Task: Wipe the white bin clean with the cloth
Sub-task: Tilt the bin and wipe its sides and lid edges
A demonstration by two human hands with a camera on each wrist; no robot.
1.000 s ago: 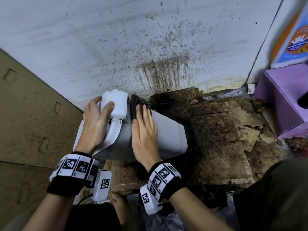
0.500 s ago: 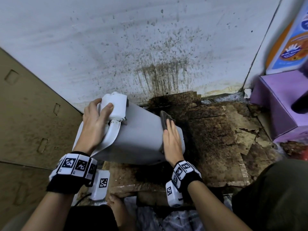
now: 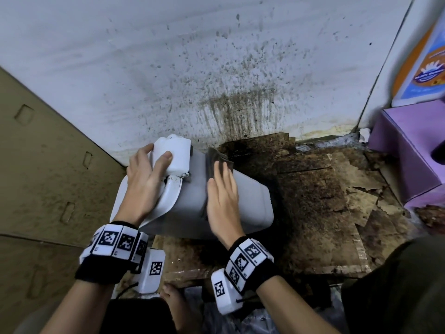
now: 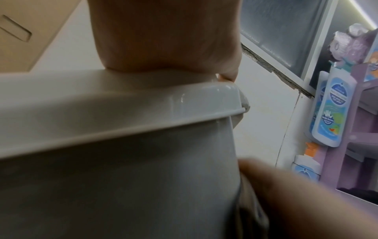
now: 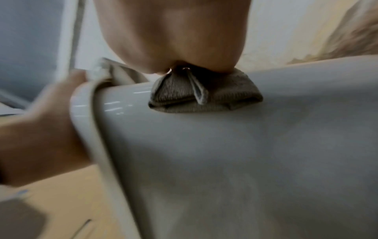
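Lying on its side on stained cardboard [image 3: 313, 201], white bin [image 3: 250, 196]; right hand [image 3: 222, 201] pressing folded cloth [image 5: 204, 95] flat against it, fingers straight; left hand [image 3: 144, 179] gripping the lid end.

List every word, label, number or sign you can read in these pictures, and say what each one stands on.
No text can be read here.
Blue-labelled bottle on the purple rack: print too blurred to read.
Orange and blue pack at the right edge of the head view: logo blurred, unreadable.
Wrist bands: black-and-white square code markers only, no words.
White bin: no label visible.
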